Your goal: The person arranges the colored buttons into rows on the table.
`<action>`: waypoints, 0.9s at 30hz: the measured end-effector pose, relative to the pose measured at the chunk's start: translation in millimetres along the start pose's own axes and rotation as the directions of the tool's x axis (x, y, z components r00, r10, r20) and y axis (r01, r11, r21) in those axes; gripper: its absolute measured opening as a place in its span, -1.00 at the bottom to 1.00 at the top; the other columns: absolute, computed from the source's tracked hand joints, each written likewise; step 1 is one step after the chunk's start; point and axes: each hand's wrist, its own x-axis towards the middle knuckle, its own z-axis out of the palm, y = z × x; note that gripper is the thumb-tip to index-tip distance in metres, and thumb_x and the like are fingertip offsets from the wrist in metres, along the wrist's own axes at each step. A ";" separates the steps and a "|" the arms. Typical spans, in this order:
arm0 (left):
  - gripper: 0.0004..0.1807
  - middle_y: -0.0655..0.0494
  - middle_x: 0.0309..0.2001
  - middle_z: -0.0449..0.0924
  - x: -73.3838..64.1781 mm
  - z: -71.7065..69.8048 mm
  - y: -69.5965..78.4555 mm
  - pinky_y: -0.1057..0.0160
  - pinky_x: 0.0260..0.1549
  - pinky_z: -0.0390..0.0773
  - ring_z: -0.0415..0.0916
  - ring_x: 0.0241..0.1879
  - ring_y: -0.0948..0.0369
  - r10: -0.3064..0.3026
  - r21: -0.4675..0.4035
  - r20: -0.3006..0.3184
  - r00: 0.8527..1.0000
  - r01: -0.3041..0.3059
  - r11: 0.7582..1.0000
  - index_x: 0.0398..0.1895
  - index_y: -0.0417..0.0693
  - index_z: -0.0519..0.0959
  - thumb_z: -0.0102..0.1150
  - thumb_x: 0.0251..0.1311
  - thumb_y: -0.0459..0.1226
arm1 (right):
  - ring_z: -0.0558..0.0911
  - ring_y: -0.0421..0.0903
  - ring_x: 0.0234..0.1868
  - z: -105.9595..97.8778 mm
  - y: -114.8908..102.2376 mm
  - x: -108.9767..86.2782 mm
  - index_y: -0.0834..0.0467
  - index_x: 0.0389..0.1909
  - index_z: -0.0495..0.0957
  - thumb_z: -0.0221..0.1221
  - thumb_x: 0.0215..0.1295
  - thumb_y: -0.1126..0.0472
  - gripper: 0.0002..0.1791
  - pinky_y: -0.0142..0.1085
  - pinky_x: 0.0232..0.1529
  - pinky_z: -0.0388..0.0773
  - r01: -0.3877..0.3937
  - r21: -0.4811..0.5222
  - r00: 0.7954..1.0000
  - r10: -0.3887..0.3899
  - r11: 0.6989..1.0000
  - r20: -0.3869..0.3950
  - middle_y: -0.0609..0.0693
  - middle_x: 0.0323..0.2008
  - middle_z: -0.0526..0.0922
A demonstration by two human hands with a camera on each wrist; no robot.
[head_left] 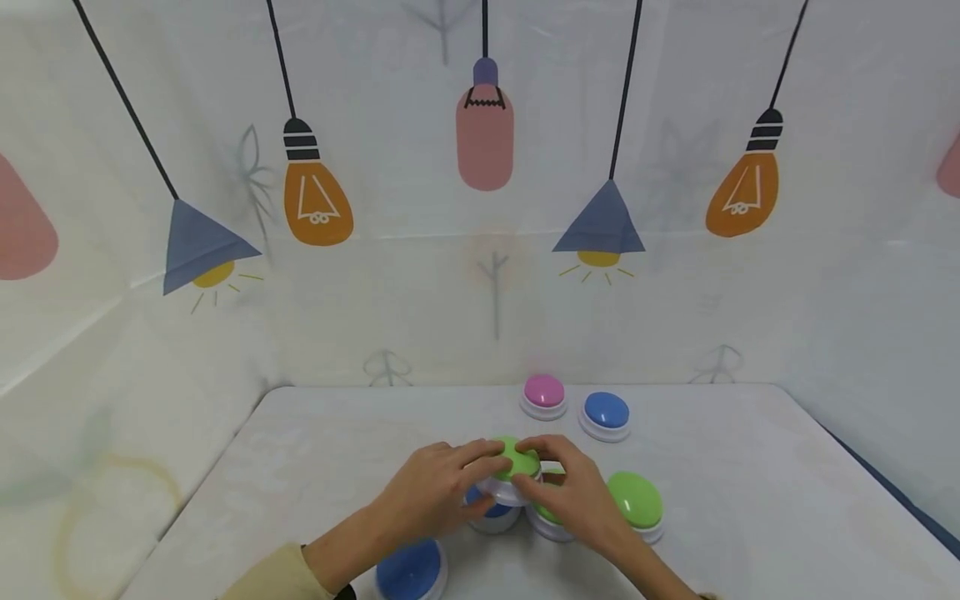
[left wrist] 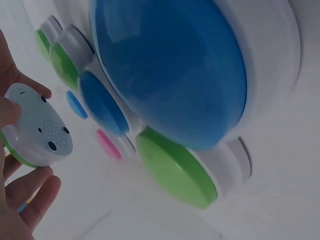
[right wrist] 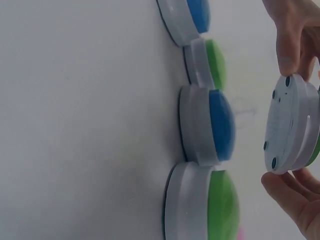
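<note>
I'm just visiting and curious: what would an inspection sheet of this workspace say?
Surface: white tabletop, rounded far corners.
Job's thing: green-topped push button, raised off the tabletop; wrist views show its underside.
Clutter: nothing seen besides a pink-topped button, blue-topped buttons and other green-topped buttons.
Left hand: grips the raised button.
Right hand: grips it too, opposite side.
Cables: nothing seen, only printed lamp cords.
Surroundings: pale backdrop printed with lamps.

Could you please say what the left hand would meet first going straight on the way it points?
Past the held green button, the left hand would probably meet the right hand first; depth is unclear.
</note>
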 end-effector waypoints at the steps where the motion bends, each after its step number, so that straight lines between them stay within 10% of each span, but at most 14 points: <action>1: -0.48 0.21 0.03 0.53 -1.6 -0.2 2.4 0.37 -0.46 0.55 0.60 -0.31 0.32 -0.001 0.000 -0.014 1.000 0.001 1.000 -0.01 0.15 0.53 0.37 -0.13 -0.05 | 0.52 -0.12 0.00 -0.7 -1.2 -2.7 -0.13 -0.07 0.50 0.33 0.02 -0.02 -0.60 -0.37 -0.13 0.57 0.005 -0.001 1.000 -0.005 1.000 -0.001 -0.20 -0.05 0.52; 15: -0.44 0.19 0.06 0.52 -24.9 3.2 27.7 0.45 -0.46 0.52 0.60 -0.23 0.34 0.101 0.046 -0.150 0.983 -0.095 0.994 -0.04 0.16 0.56 0.40 -0.25 -0.03 | 0.48 -0.21 -0.05 1.9 3.1 -39.1 -0.20 -0.11 0.50 0.28 0.07 -0.08 -0.66 -0.38 -0.14 0.57 0.176 -0.077 0.983 -0.171 0.981 0.071 -0.22 -0.08 0.44; 22: -0.41 0.19 0.08 0.53 -37.0 7.7 39.8 0.40 -0.41 0.53 0.56 -0.05 0.27 0.116 0.054 -0.119 0.986 -0.110 0.992 0.02 0.18 0.54 0.37 -0.20 0.02 | 0.50 -0.25 -0.16 3.8 13.3 -51.7 -0.09 -0.12 0.54 0.32 0.06 0.04 -0.67 -0.34 -0.26 0.60 0.421 -0.218 0.907 -0.412 0.881 0.086 -0.21 -0.11 0.47; 27: -0.42 0.22 0.16 0.45 -47.2 8.0 48.4 0.43 -0.36 0.50 0.51 0.02 0.26 0.092 -0.014 0.002 0.996 -0.092 0.996 0.15 0.22 0.44 0.26 0.01 0.05 | 0.48 -0.26 -0.15 4.8 18.8 -61.1 -0.11 -0.12 0.54 0.27 0.11 -0.02 -0.70 -0.35 -0.27 0.61 0.338 -0.174 0.936 -0.310 0.925 0.169 -0.16 -0.11 0.45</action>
